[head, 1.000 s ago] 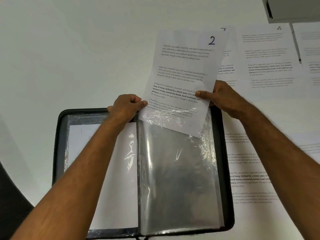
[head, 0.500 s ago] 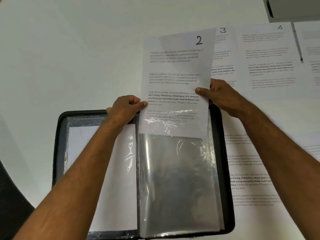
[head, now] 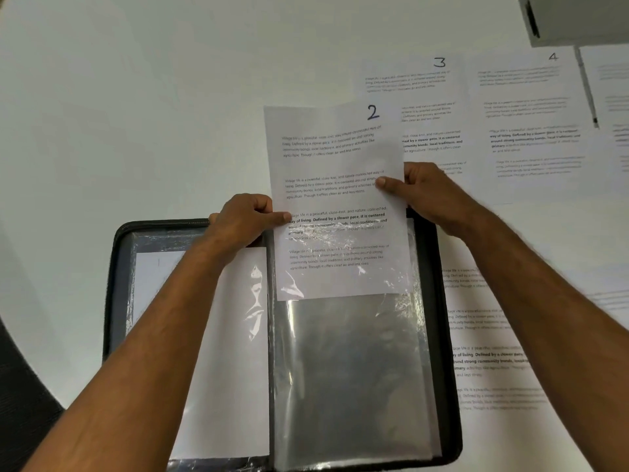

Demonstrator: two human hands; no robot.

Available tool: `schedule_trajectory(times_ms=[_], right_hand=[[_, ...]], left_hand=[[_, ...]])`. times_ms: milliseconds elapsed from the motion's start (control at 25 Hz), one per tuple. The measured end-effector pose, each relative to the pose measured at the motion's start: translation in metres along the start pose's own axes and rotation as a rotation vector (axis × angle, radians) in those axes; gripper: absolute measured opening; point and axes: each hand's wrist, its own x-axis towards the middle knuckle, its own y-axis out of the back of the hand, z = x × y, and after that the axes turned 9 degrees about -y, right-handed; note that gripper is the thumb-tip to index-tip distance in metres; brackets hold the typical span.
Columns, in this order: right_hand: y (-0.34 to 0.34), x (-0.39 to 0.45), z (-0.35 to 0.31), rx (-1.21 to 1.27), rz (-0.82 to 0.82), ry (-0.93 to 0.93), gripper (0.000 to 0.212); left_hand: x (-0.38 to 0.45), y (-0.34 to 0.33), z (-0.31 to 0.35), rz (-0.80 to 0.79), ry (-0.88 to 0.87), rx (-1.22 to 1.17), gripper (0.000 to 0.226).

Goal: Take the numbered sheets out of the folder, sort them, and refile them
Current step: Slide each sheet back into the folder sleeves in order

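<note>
- Two bare forearms reaching in over a white table [head: 136,97], smooth and matte, with a black zip folder [head: 449,335] lying open on it as the landmark.
- Beyond the folder's far right corner: sheet 3 [head: 425,83] and sheet 4 [head: 531,114] flat on the table; just right of the folder, another printed sheet [head: 493,362], partly under the right forearm.
- Far beyond the folder, at top right: a grey box corner [head: 578,18].
- Left hand [head: 245,219] at the folder's far edge near the spine, fingers curled, thumb pinching the left edge of sheet 2 [head: 333,158].
- Right hand [head: 425,192] at the folder's far right corner, thumb on top of sheet 2's right edge, fingers behind, gripping it.
- Sheet 2: thin white paper, printed paragraphs, handwritten numeral; lower part inside the folder's right-hand clear sleeve [head: 350,369], upper part sticking out past the far edge.
- Sleeve glossy, wrinkled, glinting; left-hand sleeve [head: 231,369] holding a blank-looking white sheet.
</note>
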Motion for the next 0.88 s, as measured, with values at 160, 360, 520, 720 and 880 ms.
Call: schedule_trajectory(times_ms=[160,360,520,720,880], right_hand=[[0.011,-0.001,0.001,-0.194,-0.093,-0.028,0.032],[0.005,-0.001,-0.009,-0.062,-0.08,-0.048,0.025],[-0.001,0.004,-0.008,-0.047,-0.03,-0.05,0.03],[0.003,0.005,-0.016,-0.279,-0.116,-0.116,0.024],[0.0,0.005,-0.019,-0.12,-0.068,-0.098,0.027]], left_hand=[[-0.001,0.0,0.004,0.062,-0.014,-0.099,0.037],[0.0,0.0,0.003,0.052,-0.01,-0.045,0.039],[-0.002,0.002,0.003,-0.01,-0.032,-0.053,0.035],[-0.001,-0.001,0.004,0.102,-0.048,-0.056,0.028],[0.002,-0.003,0.001,0.118,-0.01,0.007,0.039]])
